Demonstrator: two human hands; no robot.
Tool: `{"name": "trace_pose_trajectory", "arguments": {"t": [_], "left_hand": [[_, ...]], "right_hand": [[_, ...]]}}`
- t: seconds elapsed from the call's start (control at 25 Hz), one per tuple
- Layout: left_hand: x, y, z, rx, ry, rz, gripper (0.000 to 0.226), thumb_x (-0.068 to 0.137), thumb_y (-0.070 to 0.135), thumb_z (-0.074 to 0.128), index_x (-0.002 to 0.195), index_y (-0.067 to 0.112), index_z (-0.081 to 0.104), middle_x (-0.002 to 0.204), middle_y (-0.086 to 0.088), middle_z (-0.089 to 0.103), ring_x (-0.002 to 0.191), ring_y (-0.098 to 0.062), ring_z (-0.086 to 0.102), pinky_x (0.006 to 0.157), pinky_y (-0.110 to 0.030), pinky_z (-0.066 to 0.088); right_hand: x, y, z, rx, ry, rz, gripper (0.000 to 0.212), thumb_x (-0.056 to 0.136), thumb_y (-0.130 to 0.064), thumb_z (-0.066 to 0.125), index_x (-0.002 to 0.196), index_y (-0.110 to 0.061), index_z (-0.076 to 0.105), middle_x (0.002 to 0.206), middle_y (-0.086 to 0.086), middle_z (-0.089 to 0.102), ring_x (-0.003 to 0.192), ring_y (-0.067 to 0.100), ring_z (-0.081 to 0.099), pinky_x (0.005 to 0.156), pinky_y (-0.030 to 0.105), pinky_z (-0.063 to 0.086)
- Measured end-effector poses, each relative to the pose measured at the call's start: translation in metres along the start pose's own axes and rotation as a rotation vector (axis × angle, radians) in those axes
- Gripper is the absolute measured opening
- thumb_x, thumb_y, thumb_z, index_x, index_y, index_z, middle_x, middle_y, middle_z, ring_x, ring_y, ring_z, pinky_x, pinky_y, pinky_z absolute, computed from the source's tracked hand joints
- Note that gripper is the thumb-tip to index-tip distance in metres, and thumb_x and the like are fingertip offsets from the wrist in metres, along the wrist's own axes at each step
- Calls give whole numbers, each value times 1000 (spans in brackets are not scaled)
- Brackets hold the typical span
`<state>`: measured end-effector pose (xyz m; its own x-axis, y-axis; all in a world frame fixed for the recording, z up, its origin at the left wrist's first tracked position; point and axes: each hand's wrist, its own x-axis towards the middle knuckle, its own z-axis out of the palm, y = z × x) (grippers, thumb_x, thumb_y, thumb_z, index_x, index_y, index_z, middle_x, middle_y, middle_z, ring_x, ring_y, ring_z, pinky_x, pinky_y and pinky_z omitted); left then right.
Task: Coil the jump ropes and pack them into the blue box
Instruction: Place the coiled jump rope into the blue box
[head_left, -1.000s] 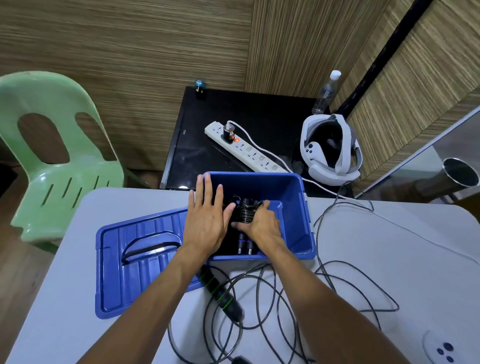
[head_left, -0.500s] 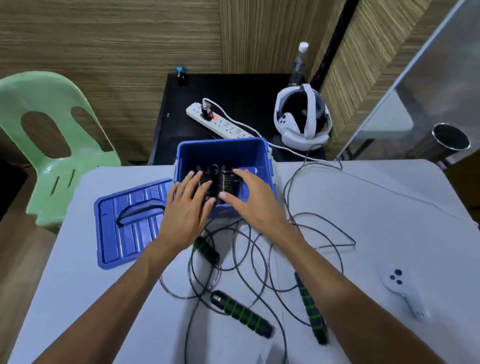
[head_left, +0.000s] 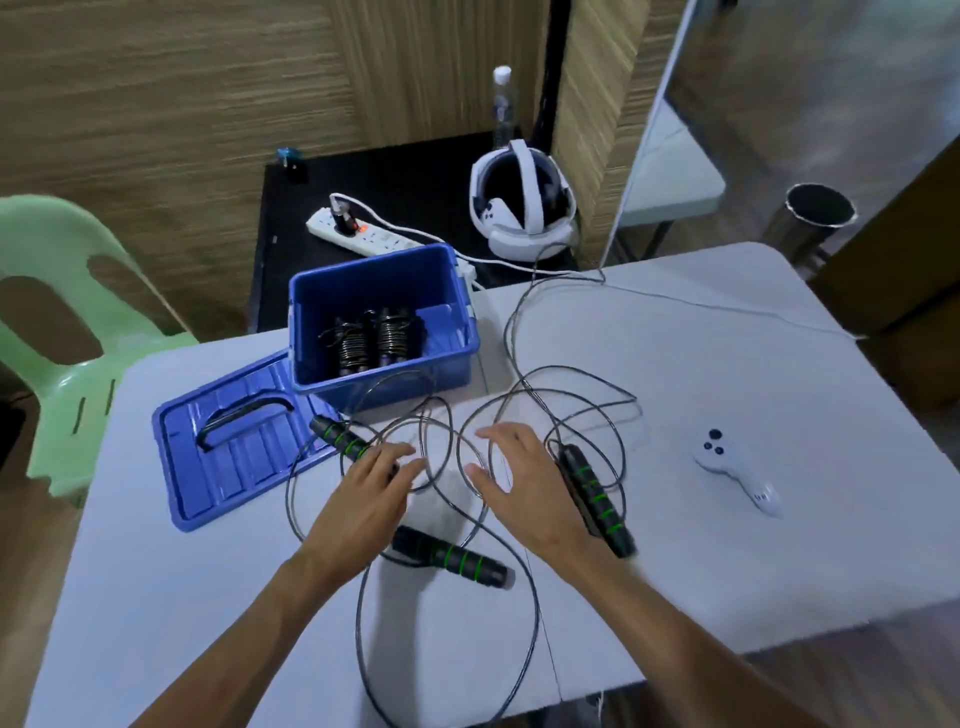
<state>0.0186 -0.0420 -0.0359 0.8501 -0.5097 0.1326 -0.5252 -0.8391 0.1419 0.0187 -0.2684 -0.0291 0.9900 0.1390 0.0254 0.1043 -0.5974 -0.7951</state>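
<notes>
White table (head_left: 727, 519) fills the scene, and everything reads off the blue box (head_left: 317, 332) sitting at its far edge. Left of the box and off the table, a green plastic chair (head_left: 62, 312). Behind the box, a black side table (head_left: 415, 182) carrying a white headset (head_left: 519, 208), a power strip (head_left: 374, 239) and a clear bottle (head_left: 503, 104). Against the box's near left corner lies the blue lid (head_left: 234, 467), flat, handle side up. Inside the box, two coiled jump ropes (head_left: 374, 338) lie side by side on the floor of it. In front of the box, loose black rope (head_left: 519, 395) sprawls in loops across the tabletop, with three black-and-green handles in it: one handle (head_left: 343, 441) just by the box's near wall, one (head_left: 597, 493) off to the right, one (head_left: 452, 558) nearest the person. Far right of the box, a white controller (head_left: 737, 473). Both hands hover over the tangle: left hand (head_left: 363, 499) with fingers straight, tips at the first handle, gripping nothing; right hand (head_left: 519, 483) spread, fingers loosely bent, holding nothing, just beside the right-hand handle.
</notes>
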Motion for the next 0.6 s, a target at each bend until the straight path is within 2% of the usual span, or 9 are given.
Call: {"name": "trace_pose_trajectory", "arguments": {"t": [0.16, 0.28, 0.36, 0.44, 0.6], "left_hand": [[-1, -14, 6, 11, -172, -24, 66, 58, -13, 70, 119, 8, 55, 123, -14, 50, 109, -31, 46, 86, -39, 53], [-2, -34, 8, 60, -278, -57, 67, 62, -16, 61, 124, 5, 51, 124, -16, 47, 115, -35, 45, 100, -41, 44], [3, -43, 9, 148, -329, -132, 66, 71, -13, 58, 133, 6, 41, 132, -14, 41, 123, -32, 39, 102, -36, 39], [8, -45, 8, 237, -379, -207, 60, 79, -6, 56, 134, 6, 36, 136, -13, 38, 124, -30, 38, 94, -34, 44], [14, -51, 11, 364, -392, -138, 48, 86, 3, 55, 132, 7, 40, 132, -13, 46, 122, -31, 40, 93, -36, 44]], "right_hand": [[-42, -1, 23, -175, -211, 150, 54, 94, -43, 61, 142, -23, 46, 134, -1, 47, 126, 18, 43, 107, 31, 36], [-60, -15, 47, -391, -392, 198, 67, 93, -49, 59, 149, -25, 33, 139, 2, 44, 130, 23, 38, 108, 35, 34], [-68, -19, 62, -590, -398, 190, 66, 93, -47, 57, 149, -23, 31, 138, 4, 45, 129, 26, 37, 107, 39, 34], [-73, -23, 72, -753, -363, 191, 57, 96, -43, 55, 145, -22, 34, 134, 5, 48, 124, 27, 40, 100, 39, 36], [-74, -20, 90, -827, -314, 182, 46, 96, -25, 57, 139, -23, 40, 124, 6, 51, 110, 27, 48, 89, 40, 39]]}}
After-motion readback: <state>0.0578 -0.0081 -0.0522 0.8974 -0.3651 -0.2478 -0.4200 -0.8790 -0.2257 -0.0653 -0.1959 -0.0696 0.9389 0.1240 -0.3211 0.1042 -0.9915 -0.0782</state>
